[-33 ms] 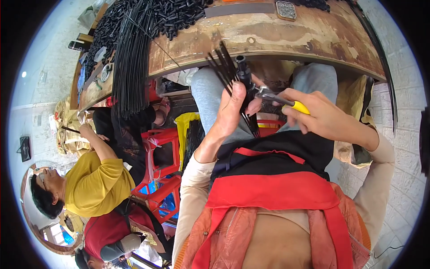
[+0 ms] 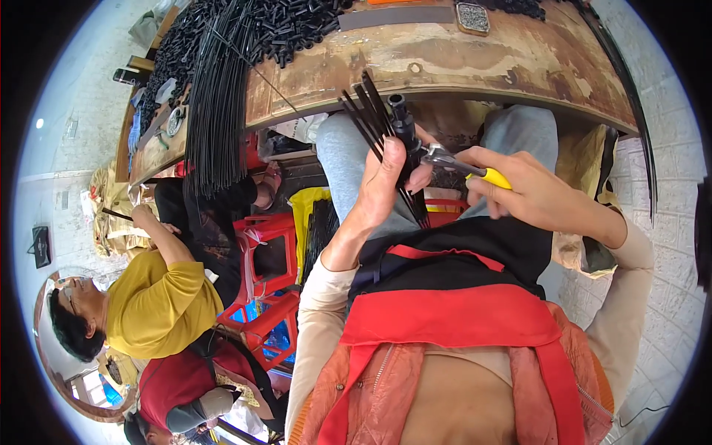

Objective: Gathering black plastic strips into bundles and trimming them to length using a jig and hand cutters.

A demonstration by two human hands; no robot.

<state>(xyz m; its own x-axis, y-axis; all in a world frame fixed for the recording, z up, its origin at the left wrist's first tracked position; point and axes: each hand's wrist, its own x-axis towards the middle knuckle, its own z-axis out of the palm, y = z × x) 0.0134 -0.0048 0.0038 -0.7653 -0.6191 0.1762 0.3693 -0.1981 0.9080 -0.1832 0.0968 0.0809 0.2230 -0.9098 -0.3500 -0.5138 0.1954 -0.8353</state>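
My left hand point(image 2: 386, 163) is closed round a bundle of thin black rods point(image 2: 365, 111) and a black tubular fitting point(image 2: 402, 119) with an open round end pointing up. The rods run down past the palm toward my lap. In my right hand point(image 2: 523, 189) is a pair of pliers point(image 2: 498, 178) with yellow grips and a metal head. Their jaws meet the side of the fitting beside my left fingers. Exactly what the jaws pinch there is too small to make out.
A worn wooden table point(image 2: 415, 67) stretches across the far side. On it lie a heap of black tubular parts point(image 2: 289, 30), a sheaf of long black rods point(image 2: 215, 119) hanging over the edge, and a small tray point(image 2: 472, 18). Red stools point(image 2: 267, 252) and a seated co-worker point(image 2: 156, 297) are at left.
Both hands stay almost in place, with the pliers at the fitting. The fitting and rods have shifted very slightly.
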